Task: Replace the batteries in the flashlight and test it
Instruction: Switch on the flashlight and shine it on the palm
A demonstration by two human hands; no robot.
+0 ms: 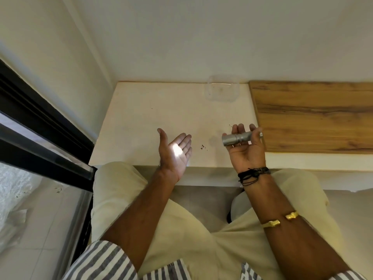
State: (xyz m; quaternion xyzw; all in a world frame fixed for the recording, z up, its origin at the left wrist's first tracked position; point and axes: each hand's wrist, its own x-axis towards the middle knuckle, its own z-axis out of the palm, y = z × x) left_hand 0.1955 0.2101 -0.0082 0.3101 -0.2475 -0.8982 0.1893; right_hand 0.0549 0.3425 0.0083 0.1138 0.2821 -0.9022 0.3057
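A seated person holds both hands above the near edge of a pale worktop (pixel 141 118) set in the corner of a cream-walled room. At far left, a dark-framed glass panel (pixel 40 126) runs along the wall. The left hand (pixel 176 153) is raised with its palm turned rightward, its grip wide, fingers spread and holding nothing; a bright patch of light (pixel 177 151) falls on the palm. Just right of that hand, a few small dark specks (pixel 202 146) lie on the worktop. Farther back, near the wall, stands a clear plastic container (pixel 222 90). The right hand (pixel 247 147) is palm-up, its grip closed loosely around a small silver flashlight (pixel 237 138), which lies across the fingers with its wider head end pointing left toward the other hand and its tail end poking out past the fingers at right. The flashlight is held above the worktop, near the seam where the pale surface meets a wood-grain panel (pixel 314 116) that covers the right side. Black cord bracelets (pixel 253 172) circle the right wrist, and a gold open cuff (pixel 280 219) sits farther up the forearm. Striped grey-and-white sleeves (pixel 101 259) are rolled back at the near edge of the frame, above light cream trousers (pixel 119 190) on the person's knees.
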